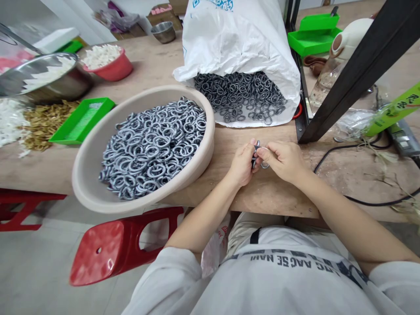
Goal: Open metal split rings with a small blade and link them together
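My left hand (243, 162) is closed around a few dark grey rings (254, 161) in front of me, above the table's near edge. Touching it from the right, my right hand (282, 160) pinches a grey ring (264, 165) between thumb and fingers. To the left stands a wide beige basin (210, 153) heaped with blue-grey rings (157, 146). Behind my hands lies an open white sack (236, 43), with darker rings (243, 94) spilling at its mouth. My fingers partly hide the rings I hold.
A black metal frame post (354, 74) slants up at the right, beside a black cable (328, 153) and a glass jug (323, 87). At left are a green tray (82, 121), a red bowl (114, 68) and a steel basin (62, 83). A red stool (98, 251) stands below.
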### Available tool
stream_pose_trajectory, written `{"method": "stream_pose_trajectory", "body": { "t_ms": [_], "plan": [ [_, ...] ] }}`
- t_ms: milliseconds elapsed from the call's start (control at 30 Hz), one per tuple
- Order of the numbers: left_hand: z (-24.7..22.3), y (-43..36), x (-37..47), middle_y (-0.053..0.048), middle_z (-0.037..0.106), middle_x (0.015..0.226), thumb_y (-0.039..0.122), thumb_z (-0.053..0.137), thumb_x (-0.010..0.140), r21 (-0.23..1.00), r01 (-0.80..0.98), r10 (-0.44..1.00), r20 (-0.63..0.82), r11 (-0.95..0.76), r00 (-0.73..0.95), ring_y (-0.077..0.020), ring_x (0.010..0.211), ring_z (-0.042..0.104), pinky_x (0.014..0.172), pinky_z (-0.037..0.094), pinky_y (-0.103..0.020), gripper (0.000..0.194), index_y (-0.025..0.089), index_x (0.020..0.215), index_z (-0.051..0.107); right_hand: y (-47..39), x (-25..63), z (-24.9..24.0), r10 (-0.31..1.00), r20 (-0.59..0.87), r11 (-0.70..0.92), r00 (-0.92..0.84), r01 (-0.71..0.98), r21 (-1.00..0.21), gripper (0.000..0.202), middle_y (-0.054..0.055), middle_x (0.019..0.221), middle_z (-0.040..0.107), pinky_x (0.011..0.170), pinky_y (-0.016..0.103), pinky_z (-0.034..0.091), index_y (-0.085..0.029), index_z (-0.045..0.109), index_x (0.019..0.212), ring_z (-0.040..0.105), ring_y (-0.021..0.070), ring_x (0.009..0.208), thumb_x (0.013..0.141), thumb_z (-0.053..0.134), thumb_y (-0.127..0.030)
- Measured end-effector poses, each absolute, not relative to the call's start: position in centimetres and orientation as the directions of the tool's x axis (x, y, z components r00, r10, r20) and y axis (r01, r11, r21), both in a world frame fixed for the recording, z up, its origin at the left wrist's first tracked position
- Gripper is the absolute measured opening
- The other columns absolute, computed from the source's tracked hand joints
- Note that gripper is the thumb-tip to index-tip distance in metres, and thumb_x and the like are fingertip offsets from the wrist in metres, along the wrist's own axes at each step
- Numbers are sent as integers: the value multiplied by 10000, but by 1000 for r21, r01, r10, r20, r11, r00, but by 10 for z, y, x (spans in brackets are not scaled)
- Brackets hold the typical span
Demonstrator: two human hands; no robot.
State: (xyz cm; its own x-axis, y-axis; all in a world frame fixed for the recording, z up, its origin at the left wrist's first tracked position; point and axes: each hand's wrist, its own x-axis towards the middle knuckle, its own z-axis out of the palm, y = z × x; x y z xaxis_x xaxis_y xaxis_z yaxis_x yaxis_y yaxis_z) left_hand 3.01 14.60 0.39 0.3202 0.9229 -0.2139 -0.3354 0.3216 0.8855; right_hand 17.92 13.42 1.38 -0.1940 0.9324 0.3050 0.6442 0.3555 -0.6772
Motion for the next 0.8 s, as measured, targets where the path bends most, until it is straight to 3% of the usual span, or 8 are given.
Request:
{"method": "stream_pose_trajectory", "body": {
  "t_ms": [167, 333, 400, 500, 633, 700, 800],
  "plan": [
    [13, 142, 27, 50, 412, 541, 608, 655, 816, 883, -343, 886, -150, 320, 439, -44, 427, 333, 374, 233, -175, 523, 184, 636, 409, 158, 195, 3, 972, 234, 186, -22, 676, -713, 563, 36, 652, 640, 593, 295, 333, -202, 678, 739, 577, 185, 652, 975, 390, -625],
    [20, 155, 18, 37, 530, 671, 499, 709, 810, 853, -448, 954, -173, 269, 244, -36, 478, 405, 385, 260, -155, 375, 175, 759, 528, 156, 185, -2, 987, 132, 141, -93, 894, -426, 378, 110, 969, 693, 631, 321, 372, -229, 748, 974, 629, 260, 836, 860, 640, -572],
    [17, 161, 14, 22, 593, 744, 421, 718, 811, 832, -480, 956, -188, 277, 226, -27, 494, 431, 383, 259, -144, 285, 168, 851, 592, 155, 183, -5, 989, 118, 127, -89, 916, -379, 325, 115, 1011, 683, 643, 325, 381, -231, 751, 980, 625, 264, 854, 808, 725, -504],
    [11, 166, 12, 6, 626, 769, 333, 672, 818, 807, -485, 940, -254, 336, 228, -25, 488, 449, 370, 247, -139, 219, 149, 927, 628, 160, 188, -10, 988, 147, 124, -53, 840, -528, 268, 74, 902, 693, 647, 315, 377, -216, 746, 941, 607, 237, 804, 772, 768, -423],
    [5, 168, 14, -13, 617, 703, 396, 583, 838, 798, -402, 890, -360, 449, 279, -46, 454, 459, 342, 212, -150, 256, 146, 782, 583, 165, 195, -9, 986, 166, 142, 10, 462, -876, 235, 6, 716, 643, 633, 292, 394, -181, 697, 820, 548, 167, 671, 761, 764, -398],
    [4, 167, 15, -15, 595, 657, 490, 577, 847, 807, -316, 848, -379, 499, 371, -54, 435, 447, 336, 188, -153, 360, 159, 713, 538, 160, 193, -4, 972, 235, 219, 16, 306, -926, 263, 1, 740, 625, 658, 294, 422, -189, 677, 802, 544, 161, 692, 766, 760, -436],
    [4, 162, 15, -2, 525, 586, 627, 563, 841, 798, -173, 730, -409, 577, 547, -56, 408, 391, 334, 162, -157, 490, 156, 710, 550, 150, 187, 5, 918, 391, 392, -66, 300, -870, 239, 10, 805, 603, 744, 313, 452, -225, 710, 811, 558, 172, 783, 804, 739, -462]
  ]
}}
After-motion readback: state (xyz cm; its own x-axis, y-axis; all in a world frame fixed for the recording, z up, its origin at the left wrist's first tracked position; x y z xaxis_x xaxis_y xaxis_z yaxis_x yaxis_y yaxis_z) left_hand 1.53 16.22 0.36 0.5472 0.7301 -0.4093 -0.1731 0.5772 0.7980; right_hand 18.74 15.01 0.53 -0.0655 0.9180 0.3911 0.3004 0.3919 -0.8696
